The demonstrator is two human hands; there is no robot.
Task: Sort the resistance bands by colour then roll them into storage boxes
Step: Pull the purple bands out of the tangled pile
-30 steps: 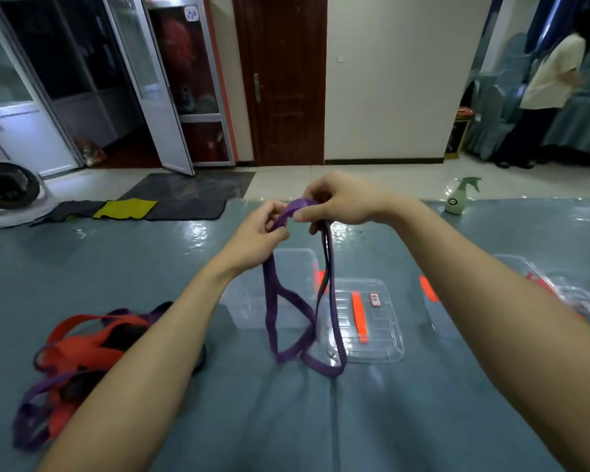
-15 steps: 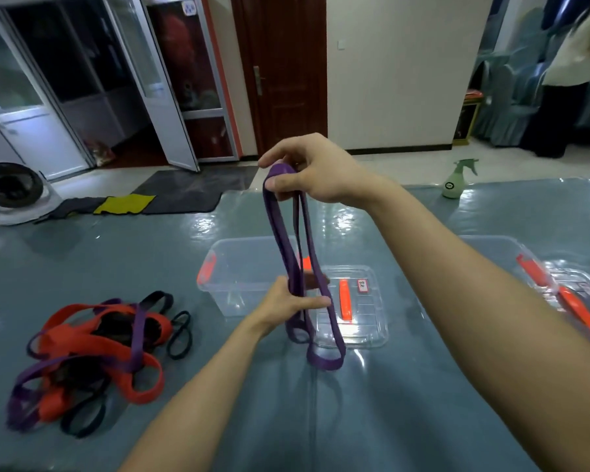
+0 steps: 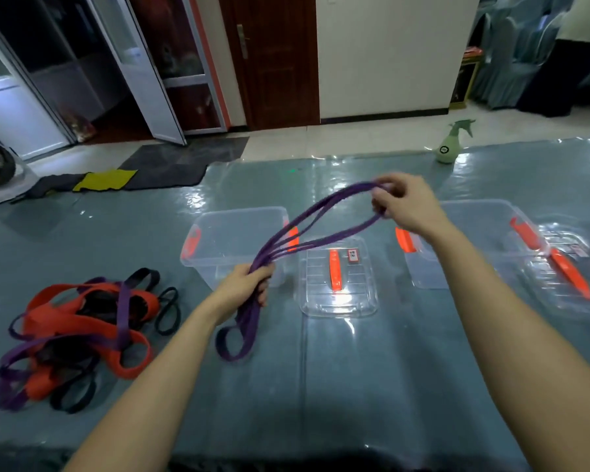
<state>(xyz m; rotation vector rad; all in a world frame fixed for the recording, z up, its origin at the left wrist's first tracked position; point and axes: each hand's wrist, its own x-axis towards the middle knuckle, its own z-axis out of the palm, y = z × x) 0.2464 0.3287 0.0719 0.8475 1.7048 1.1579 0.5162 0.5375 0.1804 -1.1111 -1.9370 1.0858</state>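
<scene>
Green spray bottle (image 3: 451, 144) at table's (image 3: 321, 386) far edge; yellow cloth (image 3: 104, 179) on floor.

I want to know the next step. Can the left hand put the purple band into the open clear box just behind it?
Probably yes. The left hand grips the purple band right in front of the open clear box, whose lid lies beside it, but the right hand also holds the band.

both hands (image 3: 244, 284) (image 3: 404, 204) hold a purple band (image 3: 315, 212), seemingly doubled, over the clear boxes (image 3: 232, 229).

Dim room, table (image 3: 321, 386) glare, edges warped, soft
</scene>
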